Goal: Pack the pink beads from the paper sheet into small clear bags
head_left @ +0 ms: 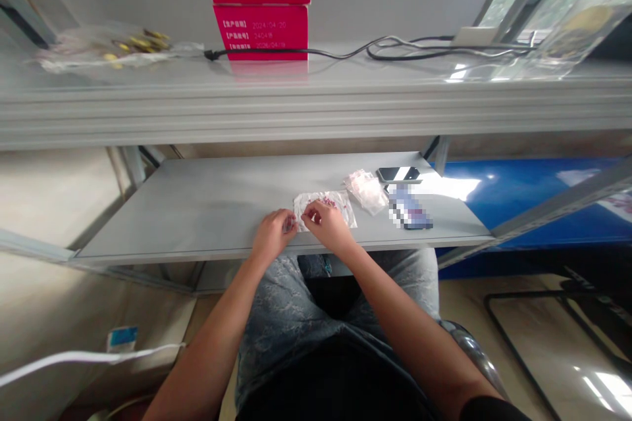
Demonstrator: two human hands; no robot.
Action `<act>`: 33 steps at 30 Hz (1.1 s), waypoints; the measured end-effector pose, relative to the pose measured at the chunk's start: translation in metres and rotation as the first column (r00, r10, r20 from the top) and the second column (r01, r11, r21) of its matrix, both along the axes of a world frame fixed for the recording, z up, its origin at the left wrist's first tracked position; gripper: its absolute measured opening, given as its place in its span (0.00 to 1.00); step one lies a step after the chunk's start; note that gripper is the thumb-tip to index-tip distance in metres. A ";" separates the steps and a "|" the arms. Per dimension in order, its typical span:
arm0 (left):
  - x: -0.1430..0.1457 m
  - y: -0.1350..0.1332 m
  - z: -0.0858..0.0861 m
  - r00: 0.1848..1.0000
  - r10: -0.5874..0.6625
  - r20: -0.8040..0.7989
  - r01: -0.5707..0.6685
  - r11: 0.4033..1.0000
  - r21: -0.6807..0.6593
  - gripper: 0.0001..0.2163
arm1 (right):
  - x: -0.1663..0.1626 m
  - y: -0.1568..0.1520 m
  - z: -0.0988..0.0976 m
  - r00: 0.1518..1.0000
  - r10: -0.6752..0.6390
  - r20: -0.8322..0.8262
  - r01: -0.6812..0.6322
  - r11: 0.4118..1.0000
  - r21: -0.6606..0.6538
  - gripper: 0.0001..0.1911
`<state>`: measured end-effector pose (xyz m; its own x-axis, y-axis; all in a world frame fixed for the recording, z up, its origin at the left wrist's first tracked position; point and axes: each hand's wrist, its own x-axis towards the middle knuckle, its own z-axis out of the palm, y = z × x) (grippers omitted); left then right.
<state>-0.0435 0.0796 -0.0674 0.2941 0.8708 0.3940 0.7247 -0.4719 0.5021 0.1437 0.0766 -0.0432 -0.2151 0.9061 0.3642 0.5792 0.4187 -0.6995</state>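
Observation:
Both my hands rest close together on the grey lower shelf (pixel 197 204). My left hand (pixel 272 231) is curled, its fingertips pinched on something too small to make out. My right hand (pixel 326 222) is also curled, pinching the near edge of a small clear plastic bag (pixel 330 202) with reddish bits inside, which lies flat on the shelf. A second, crumpled clear bag (pixel 367 189) lies just to the right of it.
A dark phone (pixel 397 173) and a blurred card-like item (pixel 411 209) lie at the shelf's right end. On the upper shelf (pixel 316 105) stand two red boxes (pixel 261 31), a black cable (pixel 345 51) and a bag of yellow parts (pixel 113 47). A blue surface (pixel 533 191) lies to the right.

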 end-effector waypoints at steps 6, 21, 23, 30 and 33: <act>-0.001 0.001 0.002 0.995 0.034 0.093 -0.028 0.998 -0.058 0.09 | -0.030 -0.003 0.014 0.984 0.171 0.045 -0.173 0.984 0.035 0.06; 0.019 -0.014 0.005 0.991 -0.080 0.105 0.068 0.991 0.116 0.03 | 0.076 -0.003 -0.007 0.927 -0.245 0.284 0.261 0.965 -0.020 0.07; 0.023 -0.015 0.002 0.986 -0.098 0.131 0.084 0.991 0.105 0.04 | 0.077 -0.006 -0.007 0.894 -0.247 0.374 0.276 0.961 -0.024 0.08; 0.028 -0.013 -0.004 0.996 -0.060 0.061 0.052 0.991 0.126 0.09 | 0.074 -0.008 -0.010 0.871 -0.251 0.423 0.279 0.960 -0.003 0.09; 0.029 -0.014 -0.002 0.997 -0.050 0.057 0.045 0.994 0.097 0.08 | 0.075 -0.006 -0.011 0.921 -0.267 0.284 0.279 0.960 -0.002 0.07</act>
